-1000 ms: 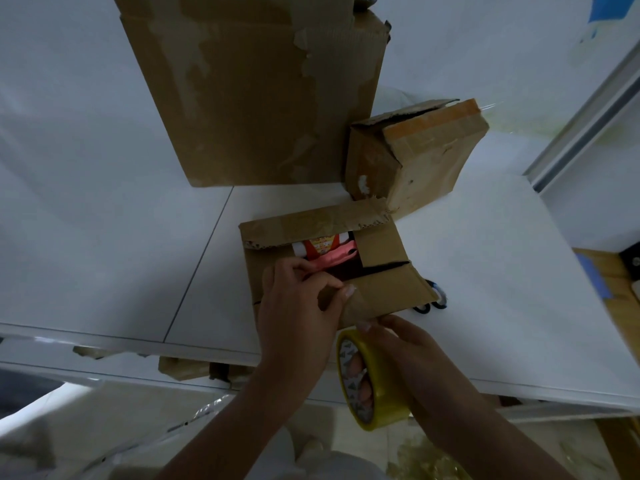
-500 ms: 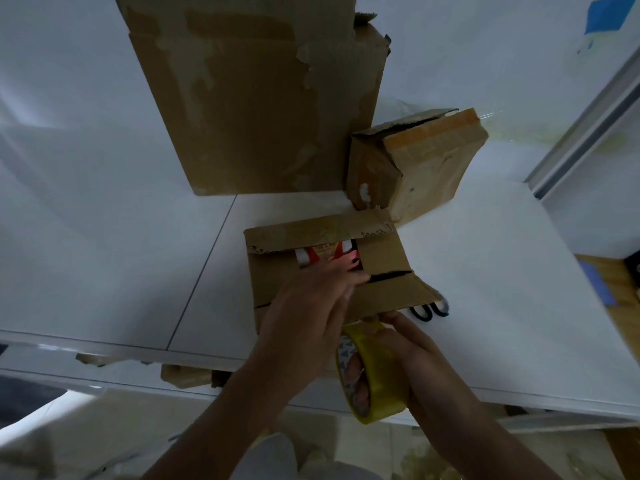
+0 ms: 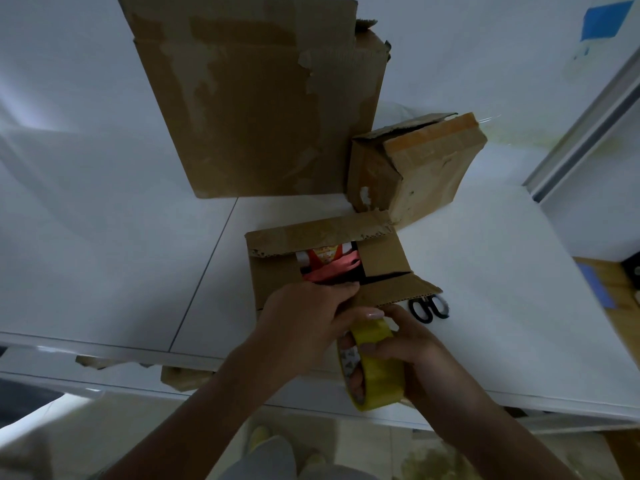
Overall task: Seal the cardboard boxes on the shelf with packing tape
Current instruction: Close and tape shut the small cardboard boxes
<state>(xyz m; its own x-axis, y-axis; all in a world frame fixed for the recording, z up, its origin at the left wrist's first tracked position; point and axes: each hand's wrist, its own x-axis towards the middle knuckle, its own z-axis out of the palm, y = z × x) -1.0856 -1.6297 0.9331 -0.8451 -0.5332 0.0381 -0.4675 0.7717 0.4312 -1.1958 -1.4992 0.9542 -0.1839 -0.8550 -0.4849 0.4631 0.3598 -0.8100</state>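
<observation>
A small cardboard box lies on the white shelf with its flaps partly apart, showing red and pink contents. My left hand rests on the box's near flap, its thumb touching the top of the yellow tape roll. My right hand grips that roll just in front of the box, fingers through its core.
A large worn cardboard box stands at the back. A smaller box with a loose flap sits to its right. Black scissors lie right of the small box. The shelf's front edge is close to my arms.
My left hand slid back from the box opening toward the tape roll, thumb now on the roll. The right hand raised the roll closer to the box's near flap.
</observation>
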